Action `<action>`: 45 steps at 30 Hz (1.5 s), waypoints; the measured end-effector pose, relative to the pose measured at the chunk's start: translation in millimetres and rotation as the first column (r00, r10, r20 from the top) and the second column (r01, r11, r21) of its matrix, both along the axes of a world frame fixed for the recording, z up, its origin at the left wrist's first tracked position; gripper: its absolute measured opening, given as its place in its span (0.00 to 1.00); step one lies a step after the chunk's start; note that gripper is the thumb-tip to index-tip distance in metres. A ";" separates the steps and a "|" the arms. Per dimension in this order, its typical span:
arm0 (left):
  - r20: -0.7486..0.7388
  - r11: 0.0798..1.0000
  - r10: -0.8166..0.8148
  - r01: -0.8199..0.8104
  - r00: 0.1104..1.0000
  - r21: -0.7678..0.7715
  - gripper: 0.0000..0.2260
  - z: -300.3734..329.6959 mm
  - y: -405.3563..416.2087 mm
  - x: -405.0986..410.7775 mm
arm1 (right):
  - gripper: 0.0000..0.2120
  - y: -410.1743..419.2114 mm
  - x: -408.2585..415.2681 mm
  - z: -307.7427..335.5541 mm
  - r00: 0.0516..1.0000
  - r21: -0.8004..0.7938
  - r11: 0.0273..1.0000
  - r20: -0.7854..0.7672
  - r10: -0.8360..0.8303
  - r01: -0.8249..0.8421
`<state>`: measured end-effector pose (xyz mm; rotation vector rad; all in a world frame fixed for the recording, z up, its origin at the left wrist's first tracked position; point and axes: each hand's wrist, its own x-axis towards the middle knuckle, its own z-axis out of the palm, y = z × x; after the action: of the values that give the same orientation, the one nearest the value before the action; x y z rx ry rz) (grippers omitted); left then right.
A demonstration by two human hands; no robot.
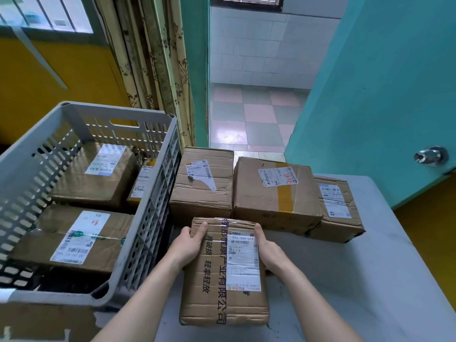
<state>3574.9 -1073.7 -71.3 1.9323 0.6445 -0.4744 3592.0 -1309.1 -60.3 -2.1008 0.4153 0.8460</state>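
Note:
A flat cardboard parcel (217, 287) with black printed characters and a white shipping label lies on the grey table (370, 280) in front of me. My left hand (188, 245) grips its left edge, thumb on top. On the parcel's right edge my right hand (269, 250) holds it the same way. A grey slotted plastic crate (138, 243) stands to the left and holds three labelled cardboard boxes.
Three more cardboard boxes (202, 186) (274, 193) (338, 208) stand in a row at the table's back. Behind them is an open doorway to a tiled floor (249, 119). A teal door (382, 95) with a metal knob (430, 155) stands at the right, a curtain (158, 58) at the left.

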 end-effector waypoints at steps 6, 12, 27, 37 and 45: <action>0.026 1.000 -0.008 0.009 1.000 -0.024 0.31 9.7 -2.6 -8.0 | 0.35 -16.6 -10.5 -0.1 0.987 0.079 0.987 0.072 -0.145 0.140; 0.007 0.998 0.003 -0.003 1.000 -0.056 0.37 5.1 0.0 -15.3 | 0.20 -36.6 -14.8 -9.6 0.976 0.134 0.980 0.141 -0.163 0.145; -0.028 0.969 0.064 -0.069 0.998 -0.237 0.27 -4.7 1.4 -16.6 | 0.56 -57.3 -30.5 -11.3 0.972 0.127 0.963 -0.048 -0.232 0.236; -0.024 0.973 -0.101 0.094 0.995 -0.209 0.50 8.7 -37.2 -4.8 | 0.33 -52.4 -24.7 4.3 0.960 0.009 0.989 0.237 -0.149 0.151; -0.143 1.000 -0.010 0.010 0.990 -0.001 0.46 8.7 -36.3 -1.5 | 0.41 -33.2 -0.8 17.7 0.998 -0.170 0.984 0.039 -0.052 0.058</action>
<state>3573.4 -1110.0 -62.6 1.9141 0.7266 -0.6232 3591.2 -1342.4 -42.5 -2.2472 0.5422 0.7633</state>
